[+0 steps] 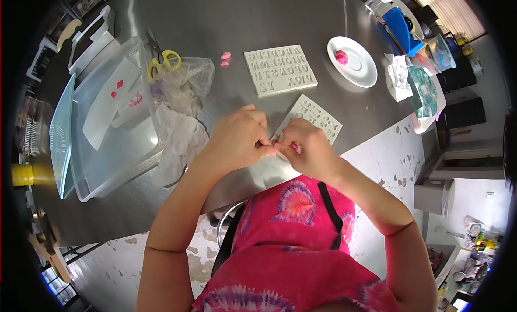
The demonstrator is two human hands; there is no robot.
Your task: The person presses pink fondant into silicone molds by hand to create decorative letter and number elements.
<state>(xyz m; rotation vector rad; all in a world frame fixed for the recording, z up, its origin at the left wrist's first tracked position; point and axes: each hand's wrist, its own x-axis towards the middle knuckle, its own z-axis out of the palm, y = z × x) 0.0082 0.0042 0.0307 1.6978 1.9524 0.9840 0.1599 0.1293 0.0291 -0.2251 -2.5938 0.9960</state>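
Observation:
My left hand (243,138) is closed in a pinch near the table's front edge, its fingertips meeting those of my right hand (308,146). A small pink dough piece (295,147) shows among the curled fingers of my right hand. Something pale shows just below the fingertips; I cannot make out what it is. Partly behind my right hand lies a small white mould (323,117) with shaped hollows. Farther back is a larger letter mould (281,71). A pink dough lump (341,57) rests on a white saucer (367,74).
Two pink pieces (225,56) lie left of the letter mould. Yellow-handled scissors (172,60), a clear plastic bag (194,78) and crumpled white cloth (182,135) sit beside a clear tub (126,164). White paper (102,115) with pink bits is inside it.

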